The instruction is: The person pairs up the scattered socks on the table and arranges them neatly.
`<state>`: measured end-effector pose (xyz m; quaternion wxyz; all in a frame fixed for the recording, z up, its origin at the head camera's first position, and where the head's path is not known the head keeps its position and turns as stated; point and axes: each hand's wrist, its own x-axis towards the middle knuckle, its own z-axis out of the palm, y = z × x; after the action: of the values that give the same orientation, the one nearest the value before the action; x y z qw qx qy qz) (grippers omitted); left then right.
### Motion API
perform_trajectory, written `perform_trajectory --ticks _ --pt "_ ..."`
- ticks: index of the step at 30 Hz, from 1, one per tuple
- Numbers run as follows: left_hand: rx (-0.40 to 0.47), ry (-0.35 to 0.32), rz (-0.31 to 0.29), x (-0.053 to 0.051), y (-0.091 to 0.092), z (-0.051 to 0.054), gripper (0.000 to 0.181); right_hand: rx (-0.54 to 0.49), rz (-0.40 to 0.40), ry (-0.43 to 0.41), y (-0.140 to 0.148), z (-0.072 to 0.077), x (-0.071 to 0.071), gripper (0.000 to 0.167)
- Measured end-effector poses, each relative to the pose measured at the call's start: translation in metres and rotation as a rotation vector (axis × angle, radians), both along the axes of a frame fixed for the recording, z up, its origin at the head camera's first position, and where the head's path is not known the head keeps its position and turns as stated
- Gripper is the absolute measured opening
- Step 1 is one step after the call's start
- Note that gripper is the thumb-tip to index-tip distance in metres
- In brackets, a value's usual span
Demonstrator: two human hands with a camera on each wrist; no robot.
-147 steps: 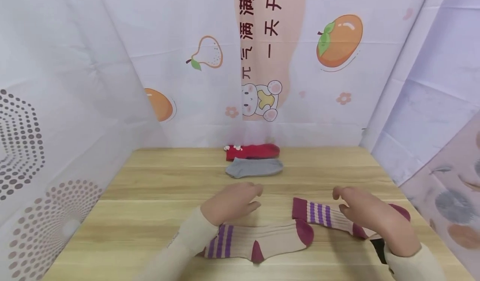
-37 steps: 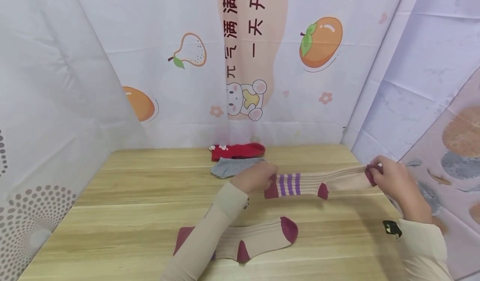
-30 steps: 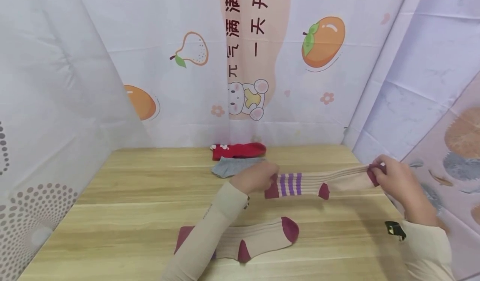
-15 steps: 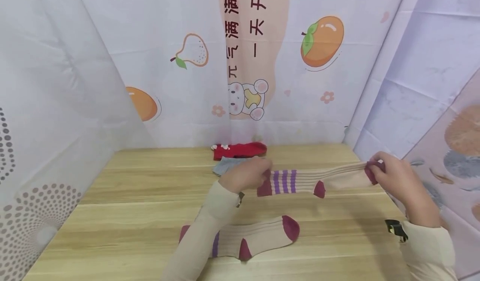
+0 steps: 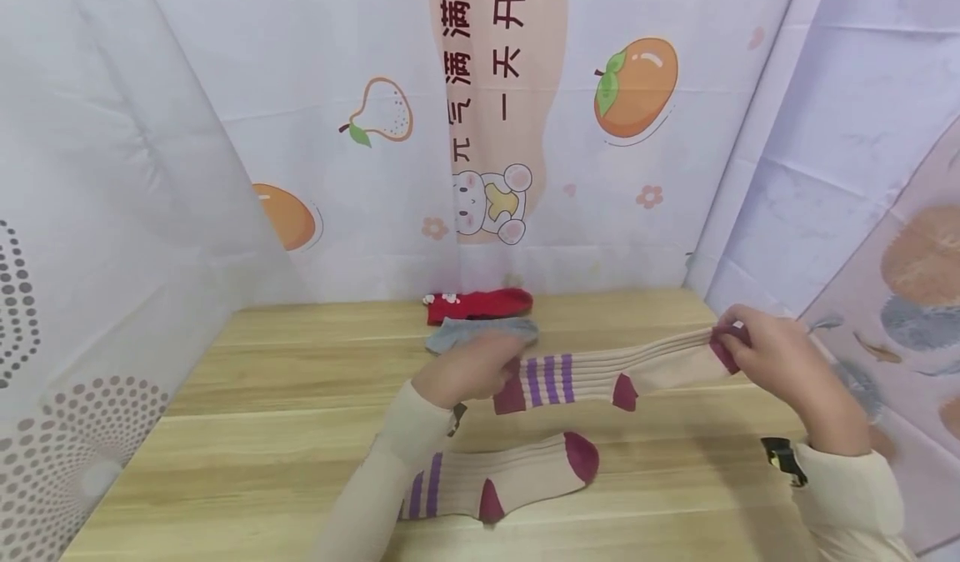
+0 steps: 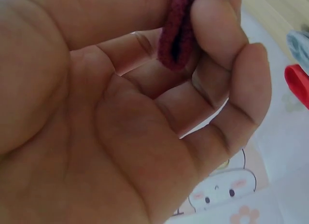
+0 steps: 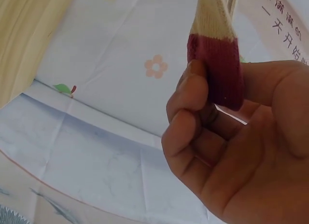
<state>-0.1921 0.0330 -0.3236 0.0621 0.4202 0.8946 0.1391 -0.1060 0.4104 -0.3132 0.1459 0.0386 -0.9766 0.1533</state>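
Observation:
A cream sock (image 5: 592,374) with purple stripes and maroon cuff, heel and toe is stretched between my two hands, above the table. My left hand (image 5: 472,368) pinches its maroon cuff; in the left wrist view the cuff edge (image 6: 175,50) sits between thumb and fingers. At the other end, my right hand (image 5: 776,366) pinches the maroon toe (image 7: 217,64). A matching sock (image 5: 525,474) lies flat on the table nearer to me, its cuff end hidden by my left sleeve. Behind my left hand lies a grey sock (image 5: 457,333), partly covered by the hand.
A red sock (image 5: 487,303) lies at the back of the wooden table (image 5: 262,403), just behind the grey one. Printed white curtains (image 5: 337,195) enclose the table at the back and both sides.
Earlier both hands were empty over the socks; the right-hand sock has since been picked up and stretched. In the last second both hands have shifted left with it.

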Motion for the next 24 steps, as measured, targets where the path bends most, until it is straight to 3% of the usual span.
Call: perform_trajectory --ticks 3,8,19,24 --pt "-0.009 -0.045 0.036 0.002 -0.011 -0.001 0.038 -0.016 0.041 -0.043 -0.009 -0.001 -0.002 0.005" --pt "0.005 -0.098 0.041 0.005 -0.035 -0.004 0.016 -0.045 0.111 -0.116 -0.025 -0.005 -0.004 0.007" --pt "-0.035 -0.15 0.061 0.017 -0.085 -0.016 0.016 -0.013 0.281 -0.156 -0.064 -0.016 -0.007 0.009" --pt "-0.065 -0.169 0.097 0.025 -0.107 -0.021 0.015 -0.01 0.339 -0.217 -0.083 -0.025 -0.008 0.012"
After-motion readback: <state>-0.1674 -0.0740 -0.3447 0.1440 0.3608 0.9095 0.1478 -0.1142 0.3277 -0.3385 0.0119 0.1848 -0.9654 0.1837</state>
